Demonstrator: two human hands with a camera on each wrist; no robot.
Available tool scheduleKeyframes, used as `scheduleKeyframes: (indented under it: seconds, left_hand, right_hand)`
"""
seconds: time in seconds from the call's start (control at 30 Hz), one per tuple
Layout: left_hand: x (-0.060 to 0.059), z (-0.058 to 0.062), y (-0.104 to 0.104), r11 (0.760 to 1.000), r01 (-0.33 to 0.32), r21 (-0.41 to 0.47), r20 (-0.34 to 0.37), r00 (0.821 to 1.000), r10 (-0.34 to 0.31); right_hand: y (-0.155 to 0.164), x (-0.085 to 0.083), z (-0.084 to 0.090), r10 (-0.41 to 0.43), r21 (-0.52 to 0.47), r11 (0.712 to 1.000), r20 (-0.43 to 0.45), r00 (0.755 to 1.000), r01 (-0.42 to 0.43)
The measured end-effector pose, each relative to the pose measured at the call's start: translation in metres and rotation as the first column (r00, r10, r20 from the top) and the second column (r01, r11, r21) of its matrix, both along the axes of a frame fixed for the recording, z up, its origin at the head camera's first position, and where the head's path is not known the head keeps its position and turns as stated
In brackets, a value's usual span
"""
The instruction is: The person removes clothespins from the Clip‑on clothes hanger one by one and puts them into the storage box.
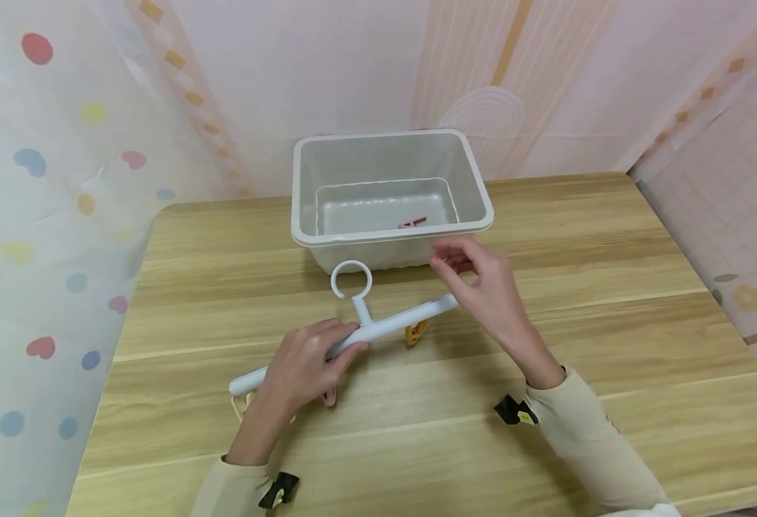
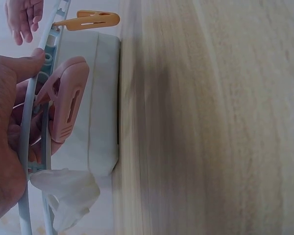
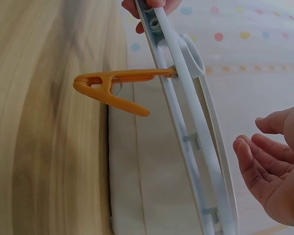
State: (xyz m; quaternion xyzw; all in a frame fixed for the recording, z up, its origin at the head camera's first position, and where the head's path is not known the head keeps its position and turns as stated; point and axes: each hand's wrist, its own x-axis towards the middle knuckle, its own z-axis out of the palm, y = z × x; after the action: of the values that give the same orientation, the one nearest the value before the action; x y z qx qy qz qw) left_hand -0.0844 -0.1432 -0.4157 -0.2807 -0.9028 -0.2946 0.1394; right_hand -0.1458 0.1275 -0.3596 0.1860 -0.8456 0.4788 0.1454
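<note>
My left hand [image 1: 307, 362] grips the bar of a pale blue clip hanger [image 1: 411, 316] left of its round hook. Hanging under the bar are an orange clothespin [image 3: 110, 85], a pink clothespin [image 2: 68, 100] and a cream one [image 2: 66, 196], blurred in the left wrist view. The pink one hangs by my left fingers. Beside the hanger's right end is my right hand [image 1: 485, 287], its fingers loosely bent. In the right wrist view a gap separates that hand from the bar, and nothing shows in its fingers.
A grey plastic bin [image 1: 304, 190] stands behind the hanger at the table's back. Inside it, near the front wall, lies a pinkish-red clothespin [image 1: 412, 222]. The wooden table [image 1: 611, 287] meets a patterned wall covering [image 1: 353, 64] at the back.
</note>
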Motion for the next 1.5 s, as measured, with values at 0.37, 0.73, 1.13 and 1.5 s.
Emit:
scheduleKeyframes:
  seconds: [0.37,0.73,1.13,1.5]
  left_hand:
    - [0.0,-0.001,-0.001,1.0,0.0,0.0,-0.015,1.0,0.0]
    - [0.001,-0.004,0.0,1.0,-0.012,0.002,-0.021,1.0,0.012]
    - [-0.001,-0.002,0.001,1.0,-0.02,0.002,0.004,1.0,0.02]
    - [0.0,0.0,0.002,0.999,-0.047,0.001,0.007,0.999,0.047]
  right_hand:
    - [0.002,0.018,-0.006,0.006,-0.023,1.0,0.033,0.999,-0.005]
    - [0.007,0.03,-0.014,-0.024,-0.045,0.999,0.074,0.997,0.027]
    - [0.01,0.041,-0.027,-0.036,-0.039,0.998,0.123,0.992,0.041]
    - [0.011,0.046,-0.036,-0.007,-0.079,0.997,0.105,0.994,0.015]
